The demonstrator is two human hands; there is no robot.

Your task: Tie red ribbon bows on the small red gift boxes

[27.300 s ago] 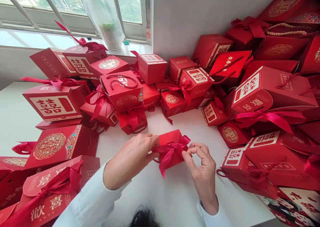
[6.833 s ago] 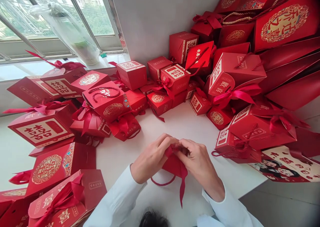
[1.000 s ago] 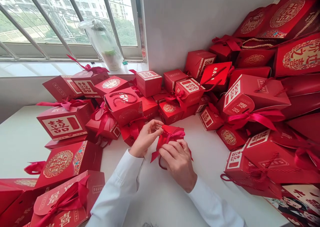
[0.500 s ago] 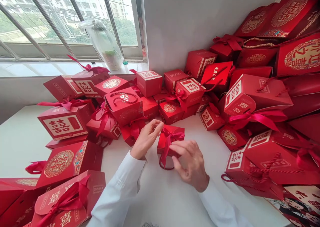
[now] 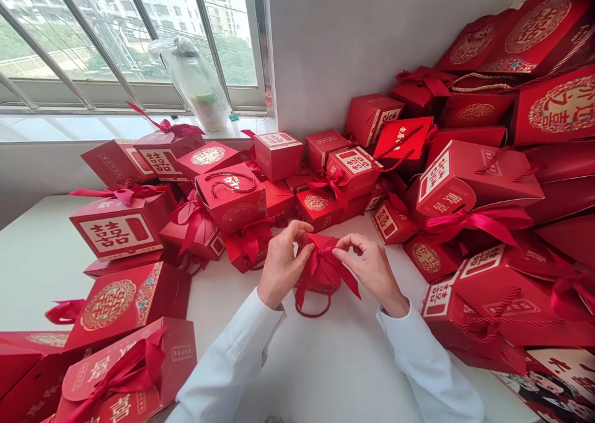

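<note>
A small red gift box point(image 5: 320, 281) sits on the white table in front of me, with a red ribbon point(image 5: 321, 258) tied in a bow on its top. My left hand point(image 5: 284, 263) pinches the bow's left loop between thumb and fingers. On the other side my right hand point(image 5: 369, 269) has its thumb and forefinger closed on the right loop. One ribbon tail slants down to the right over the box, the other hangs at its front left. A twisted red cord handle point(image 5: 312, 314) loops out onto the table at the near side.
Red gift boxes with ribbons and cords crowd round: a stack at left point(image 5: 121, 234), a row behind point(image 5: 279, 156), a larger pile at right point(image 5: 474, 181). A plastic-wrapped cup point(image 5: 199, 91) stands on the windowsill point(image 5: 83, 128) by the barred window.
My right hand has moved up and right from the box's front and now pinches the bow's right loop. My left hand has shifted slightly right and closed on the left loop.
</note>
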